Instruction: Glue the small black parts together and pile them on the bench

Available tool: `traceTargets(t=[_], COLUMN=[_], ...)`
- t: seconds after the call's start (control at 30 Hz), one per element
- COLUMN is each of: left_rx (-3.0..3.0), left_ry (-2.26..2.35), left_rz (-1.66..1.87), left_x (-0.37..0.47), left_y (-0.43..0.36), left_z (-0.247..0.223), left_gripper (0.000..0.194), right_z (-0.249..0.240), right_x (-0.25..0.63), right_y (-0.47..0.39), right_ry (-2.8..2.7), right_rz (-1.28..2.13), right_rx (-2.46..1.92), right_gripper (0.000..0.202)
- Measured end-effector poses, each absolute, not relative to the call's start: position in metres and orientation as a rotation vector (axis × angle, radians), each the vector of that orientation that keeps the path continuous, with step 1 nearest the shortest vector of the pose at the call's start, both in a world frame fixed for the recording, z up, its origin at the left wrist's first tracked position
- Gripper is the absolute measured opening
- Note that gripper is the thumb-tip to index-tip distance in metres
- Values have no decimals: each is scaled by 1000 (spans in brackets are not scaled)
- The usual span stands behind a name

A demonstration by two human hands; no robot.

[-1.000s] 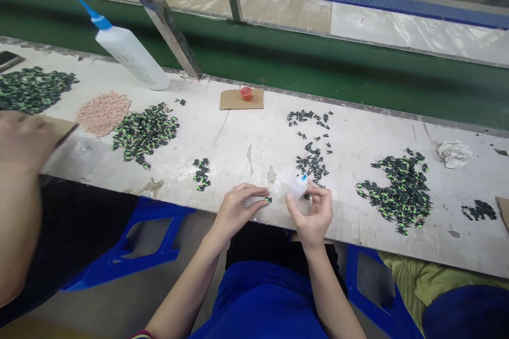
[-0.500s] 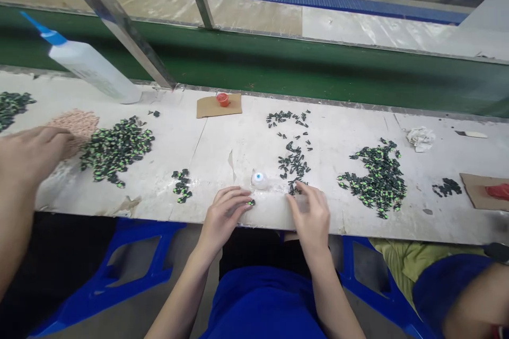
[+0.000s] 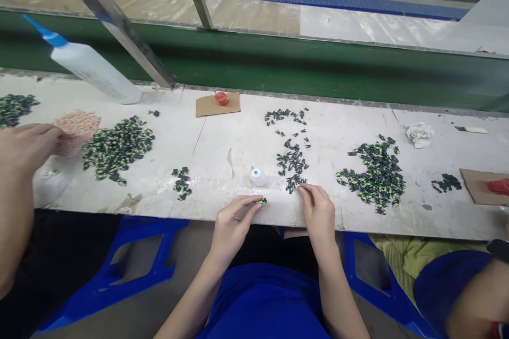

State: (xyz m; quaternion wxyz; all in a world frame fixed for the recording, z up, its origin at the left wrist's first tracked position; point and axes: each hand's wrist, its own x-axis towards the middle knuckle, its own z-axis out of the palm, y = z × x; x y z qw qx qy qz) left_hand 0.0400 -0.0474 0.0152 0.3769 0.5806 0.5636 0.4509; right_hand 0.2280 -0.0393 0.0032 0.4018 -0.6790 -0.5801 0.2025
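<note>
Between the fingertips of my left hand [image 3: 237, 222] is a small black-and-green piece [image 3: 262, 201], held just above the table's front edge. My right hand [image 3: 319, 213] has its thumb and forefinger pinched at the lower end of a loose pile of small black pieces [image 3: 292, 160]; whatever is between those fingertips is too small to make out. A small white bottle with a blue tip [image 3: 257, 176] stands between and beyond my hands. Left of my left hand lies a short row of black-and-green pieces [image 3: 182, 184].
Large black-and-green piles lie left [image 3: 118, 148] and right [image 3: 377, 175]. A co-worker's hand [image 3: 27, 148] is at a pink pile [image 3: 79, 127]. A tall white bottle [image 3: 95, 71], red cup [image 3: 221, 98] on cardboard [image 3: 207, 107] and crumpled tissue [image 3: 420, 134] are farther back.
My left hand has moved right and slightly raised the black-and-green piece. My right hand has shifted slightly right, its thumb and forefinger closing together at the black pieces.
</note>
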Motion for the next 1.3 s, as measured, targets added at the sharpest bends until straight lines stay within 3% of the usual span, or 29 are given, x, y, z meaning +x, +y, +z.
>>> traceTargets(t=[0.2, 0.6, 1.3], left_rx=[1514, 1488, 1276], left_ry=[1392, 1328, 1272], left_rz=[1145, 1105, 1058], left_x=[49, 52, 61], left_y=[-48, -47, -48], left_z=[21, 21, 41], left_gripper=[15, 13, 10], right_z=[25, 20, 9], right_x=[208, 196, 206], right_y=[-56, -57, -64], right_ry=[-1339, -1148, -1378], right_rz=[932, 1167, 810], right_rx=[-1413, -1342, -1195], right_gripper=[19, 11, 13])
